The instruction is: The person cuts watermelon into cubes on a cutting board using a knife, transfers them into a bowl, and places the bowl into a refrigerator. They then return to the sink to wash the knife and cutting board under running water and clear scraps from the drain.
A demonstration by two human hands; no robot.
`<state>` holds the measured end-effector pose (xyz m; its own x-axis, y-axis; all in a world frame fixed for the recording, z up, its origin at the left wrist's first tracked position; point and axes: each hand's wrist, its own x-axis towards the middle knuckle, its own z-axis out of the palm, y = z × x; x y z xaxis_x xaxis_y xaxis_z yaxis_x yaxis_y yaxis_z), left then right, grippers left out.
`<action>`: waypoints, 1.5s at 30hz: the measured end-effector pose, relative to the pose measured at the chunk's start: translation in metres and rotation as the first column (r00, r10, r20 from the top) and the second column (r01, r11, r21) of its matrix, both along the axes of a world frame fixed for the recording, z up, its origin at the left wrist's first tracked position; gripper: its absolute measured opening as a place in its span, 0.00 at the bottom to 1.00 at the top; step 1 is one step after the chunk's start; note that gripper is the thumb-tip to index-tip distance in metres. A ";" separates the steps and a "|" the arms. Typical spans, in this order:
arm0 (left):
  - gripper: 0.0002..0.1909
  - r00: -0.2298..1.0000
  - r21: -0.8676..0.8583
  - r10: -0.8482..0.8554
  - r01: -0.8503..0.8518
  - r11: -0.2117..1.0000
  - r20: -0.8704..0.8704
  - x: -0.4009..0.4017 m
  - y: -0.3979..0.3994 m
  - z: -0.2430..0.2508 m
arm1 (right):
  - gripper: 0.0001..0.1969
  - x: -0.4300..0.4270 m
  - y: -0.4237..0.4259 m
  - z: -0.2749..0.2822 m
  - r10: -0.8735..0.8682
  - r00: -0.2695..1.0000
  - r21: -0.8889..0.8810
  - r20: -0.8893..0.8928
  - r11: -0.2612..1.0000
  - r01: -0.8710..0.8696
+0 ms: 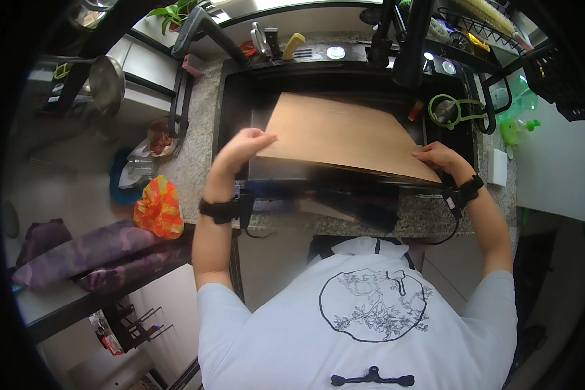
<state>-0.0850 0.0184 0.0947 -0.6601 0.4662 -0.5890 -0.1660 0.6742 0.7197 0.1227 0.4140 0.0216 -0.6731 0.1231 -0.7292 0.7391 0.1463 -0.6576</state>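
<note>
A large tan board (341,131), probably a cutting board, is held level across a black kitchen sink (234,92). My left hand (246,146) grips its left edge, thumb on top and fingers hidden underneath. At the opposite end, my right hand (438,157) has hold of the right edge near the front corner. The board covers most of the basin, so the sink floor below it is largely hidden. A green-rimmed strainer (443,112) hangs inside the sink at the right, beyond my right hand.
Black faucet (409,48) rises behind the board. Knife handles (292,46) stick up from the back ledge. Right of the sink are a white sponge block (497,167) and a green pump bottle (516,130). An orange-yellow plastic bag (160,207) and a bowl of meat (161,139) sit left.
</note>
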 end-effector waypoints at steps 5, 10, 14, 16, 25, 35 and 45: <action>0.17 0.990 0.215 0.134 -0.139 0.967 0.036 0.004 -0.040 0.069 | 0.17 -0.005 -0.044 0.014 0.116 0.993 -0.141 0.025 0.984 -0.111; 0.14 0.965 0.275 0.258 -0.236 0.932 -0.048 0.012 -0.090 0.117 | 0.17 -0.023 -0.113 -0.010 0.214 0.976 -0.256 -0.046 0.942 -0.218; 0.13 0.933 0.299 0.346 -0.304 0.905 -0.101 0.019 -0.137 0.168 | 0.18 -0.039 -0.171 0.008 0.246 0.964 -0.293 -0.100 0.919 -0.265; 0.14 0.925 0.314 0.367 -0.320 0.894 -0.102 0.029 -0.153 0.186 | 0.18 -0.042 -0.200 0.017 0.231 0.963 -0.324 -0.137 0.908 -0.264; 0.15 0.811 0.336 0.387 -0.251 0.908 -0.439 -0.005 -0.218 0.227 | 0.18 -0.097 -0.318 0.016 0.152 0.967 -0.403 -0.205 0.887 -0.225; 0.18 0.791 0.354 0.317 -0.136 0.925 -0.523 -0.060 -0.241 0.249 | 0.14 -0.207 -0.403 0.003 0.043 0.972 -0.501 -0.233 0.851 -0.157; 0.19 0.737 0.363 0.294 -0.071 0.929 -0.608 -0.107 -0.253 0.239 | 0.14 -0.298 -0.466 -0.018 -0.187 0.976 -0.508 -0.107 0.855 0.108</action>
<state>-0.1915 -0.2344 0.3332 -0.9157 0.3710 0.1547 0.3130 0.4166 0.8535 -0.1755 -0.0519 0.0038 -0.7801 -0.1218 -0.6137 0.6148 -0.3316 -0.7156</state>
